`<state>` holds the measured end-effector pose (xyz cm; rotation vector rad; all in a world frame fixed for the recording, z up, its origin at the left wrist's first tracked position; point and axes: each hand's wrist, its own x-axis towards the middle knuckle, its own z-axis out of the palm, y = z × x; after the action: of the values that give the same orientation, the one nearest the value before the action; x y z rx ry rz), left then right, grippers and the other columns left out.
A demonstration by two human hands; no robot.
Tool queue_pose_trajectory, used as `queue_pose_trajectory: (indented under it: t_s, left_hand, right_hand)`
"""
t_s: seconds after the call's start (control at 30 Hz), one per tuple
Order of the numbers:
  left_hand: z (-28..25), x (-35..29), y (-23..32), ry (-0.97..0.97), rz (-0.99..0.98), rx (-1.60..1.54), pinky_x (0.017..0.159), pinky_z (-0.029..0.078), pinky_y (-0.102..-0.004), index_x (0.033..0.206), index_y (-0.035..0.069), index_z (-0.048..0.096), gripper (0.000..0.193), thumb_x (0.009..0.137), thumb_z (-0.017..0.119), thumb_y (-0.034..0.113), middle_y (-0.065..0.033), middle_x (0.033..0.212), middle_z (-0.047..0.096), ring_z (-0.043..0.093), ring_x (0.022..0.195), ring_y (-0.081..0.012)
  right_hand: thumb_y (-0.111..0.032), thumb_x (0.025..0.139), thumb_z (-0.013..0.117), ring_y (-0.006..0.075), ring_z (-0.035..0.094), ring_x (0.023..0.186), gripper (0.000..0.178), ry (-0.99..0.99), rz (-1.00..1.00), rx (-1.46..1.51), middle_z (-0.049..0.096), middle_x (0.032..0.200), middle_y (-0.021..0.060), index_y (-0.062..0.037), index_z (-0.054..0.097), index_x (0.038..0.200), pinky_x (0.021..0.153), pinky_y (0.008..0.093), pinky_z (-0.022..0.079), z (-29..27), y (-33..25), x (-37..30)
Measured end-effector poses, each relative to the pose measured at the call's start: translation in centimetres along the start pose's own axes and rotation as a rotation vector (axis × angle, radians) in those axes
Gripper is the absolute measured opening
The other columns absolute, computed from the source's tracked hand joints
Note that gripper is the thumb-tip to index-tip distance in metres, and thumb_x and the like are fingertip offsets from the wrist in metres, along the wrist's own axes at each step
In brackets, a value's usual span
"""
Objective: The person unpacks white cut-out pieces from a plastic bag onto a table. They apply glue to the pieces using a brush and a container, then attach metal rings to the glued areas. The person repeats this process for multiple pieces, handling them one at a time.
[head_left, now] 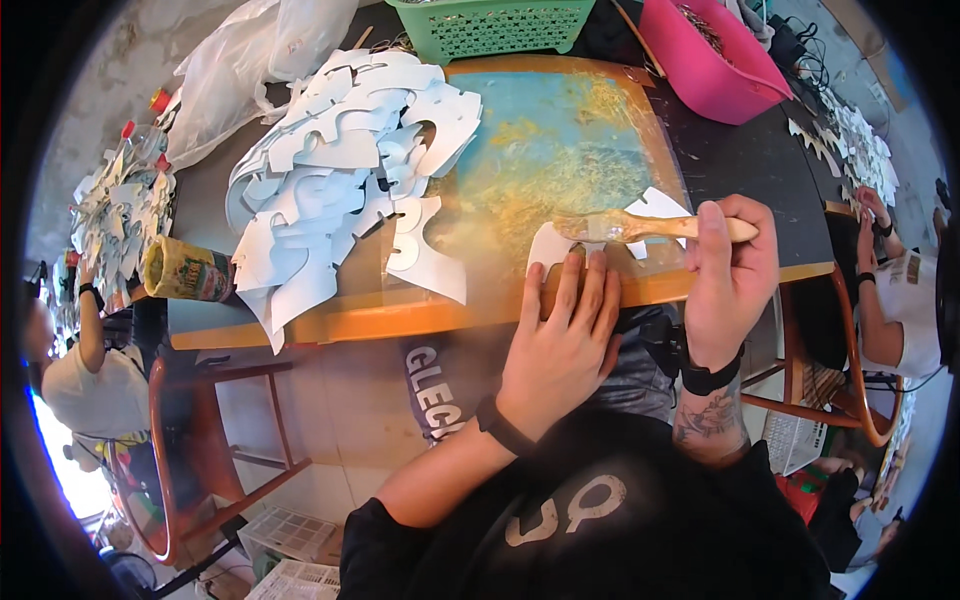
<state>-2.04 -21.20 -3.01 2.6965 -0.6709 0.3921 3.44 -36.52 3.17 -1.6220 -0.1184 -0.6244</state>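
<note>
My right hand (735,270) is closed round the wooden handle of a flat brush (655,229). The bristle end points left and lies over a small white curved cut piece (546,250) near the front of the table. My left hand (560,340) rests flat with fingers spread, fingertips pressing the near edge of that piece. Just beyond the brush lies another white cut piece (655,205), partly covered by the handle. Beneath them is a board (520,130) smeared with yellowish, glue-like residue over blue. To its left, many white cut pieces (320,150) overlap in a heap.
A yellowish, stained can (190,270) is at the table's left end. At the back are a green basket (490,30), a pink bin (715,60) and a clear plastic bag (250,70). Other people work at both sides beside further piles; wooden chairs (200,430) stand nearby.
</note>
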Motion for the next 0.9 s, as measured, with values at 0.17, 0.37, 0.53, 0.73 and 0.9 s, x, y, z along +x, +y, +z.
queue_pose_trajectory:
  t_s: [0.17,0.37,0.53,0.73,0.9]
  left_hand:
    - [0.1,0.1,-0.3,-0.016,0.013,0.025,0.121,0.028,-0.0593,0.145,0.005,0.053,0.069,0.085,0.070,0.034,-0.0139,0.154,0.048,0.042,0.146,-0.0328]
    - [0.4,-0.3,0.4,0.000,-0.073,0.040,0.120,0.027,-0.0559,0.148,0.011,0.052,0.068,0.086,0.070,0.033,-0.0083,0.157,0.047,0.042,0.147,-0.0270]
    - [0.6,-0.2,0.5,-0.018,-0.067,0.069,0.120,0.025,-0.0574,0.149,0.012,0.051,0.067,0.088,0.068,0.035,-0.0075,0.158,0.046,0.041,0.148,-0.0248]
    - [0.8,-0.2,0.5,-0.007,-0.064,0.099,0.119,0.024,-0.0582,0.150,0.010,0.050,0.070,0.089,0.068,0.040,-0.0088,0.160,0.044,0.039,0.149,-0.0260]
    - [0.7,-0.2,0.7,-0.008,-0.076,0.028,0.120,0.024,-0.0595,0.150,0.010,0.050,0.076,0.088,0.068,0.048,-0.0104,0.160,0.043,0.037,0.150,-0.0265]
  right_hand:
    - [-0.009,0.101,0.068,0.0020,0.049,0.079,0.014,-0.107,0.034,0.016,0.057,0.091,-0.0018,-0.0023,0.058,0.106,0.067,0.0188,0.041,1.1,0.5,0.1]
    - [-0.011,0.101,0.069,0.0036,0.053,0.078,0.014,-0.050,-0.125,-0.317,0.061,0.091,0.0004,-0.0015,0.058,0.104,0.067,0.0195,0.042,0.6,1.0,1.3]
    - [-0.009,0.101,0.069,0.0027,0.052,0.078,0.012,0.033,-0.039,-0.088,0.060,0.088,0.0001,-0.0017,0.060,0.102,0.066,0.0201,0.042,0.6,0.0,1.0]
    - [-0.006,0.098,0.071,0.0029,0.053,0.078,0.013,-0.134,-0.172,-0.320,0.060,0.088,0.0005,-0.0014,0.059,0.103,0.062,0.0198,0.042,0.3,1.4,1.9]
    - [-0.006,0.099,0.071,0.0043,0.056,0.078,0.013,-0.030,-0.094,-0.099,0.063,0.091,0.0017,-0.0022,0.059,0.104,0.067,0.0210,0.045,0.6,0.0,1.4]
